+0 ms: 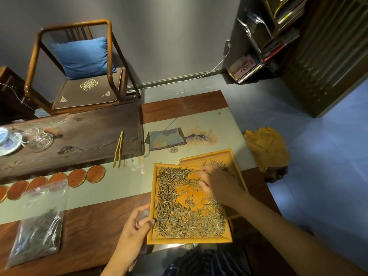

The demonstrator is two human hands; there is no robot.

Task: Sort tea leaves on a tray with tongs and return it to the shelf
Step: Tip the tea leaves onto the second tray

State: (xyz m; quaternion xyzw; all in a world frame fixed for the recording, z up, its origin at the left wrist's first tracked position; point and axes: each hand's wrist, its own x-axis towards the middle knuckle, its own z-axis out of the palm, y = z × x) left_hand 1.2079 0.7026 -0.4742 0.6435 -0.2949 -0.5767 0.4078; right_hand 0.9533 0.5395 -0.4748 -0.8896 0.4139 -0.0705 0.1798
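A yellow wooden tray (150, 214) lies on the table before me, covered with loose dry tea leaves (185, 220) piled along its left side and bottom. A second yellow tray (235, 166) sits partly under it at the upper right, with a few leaves in it. My left hand (135, 230) grips the near tray's left rim, thumb on top. My right hand (217, 184) rests over the tray's upper right, its fingers spread in the leaves. The bamboo tongs (118, 149) lie untouched on the dark tea board to the left.
A clear bag of dark tea (39, 230) lies at the left. A row of round orange coasters (75, 177) runs along the table runner. Glass cups (39, 138), a folded cloth (166, 138), a chair (79, 66) and a shelf (266, 36) lie beyond.
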